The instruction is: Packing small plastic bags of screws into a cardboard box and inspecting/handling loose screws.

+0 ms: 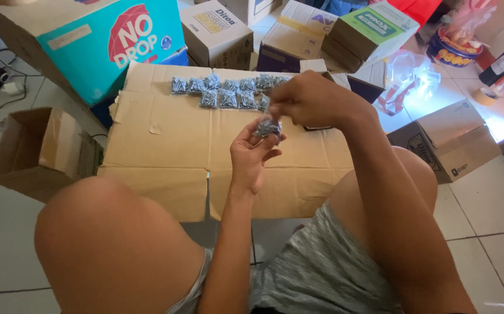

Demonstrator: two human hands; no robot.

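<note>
My left hand (250, 152) holds a small clear bag of grey screws (269, 127) between its fingertips, above a flattened brown cardboard sheet (164, 134). My right hand (310, 100) is just above it, fingers pinched at the top of the same bag. Several more filled screw bags (220, 90) lie in rows along the far edge of the cardboard. My bare knees frame the lower part of the view.
An open brown box (42, 152) stands on the tiled floor at left. A big turquoise carton (109, 43) and several smaller boxes (217, 29) crowd the far side. Another cardboard box (449, 139) and clear plastic bags (409, 78) lie at right. Cables run at far left.
</note>
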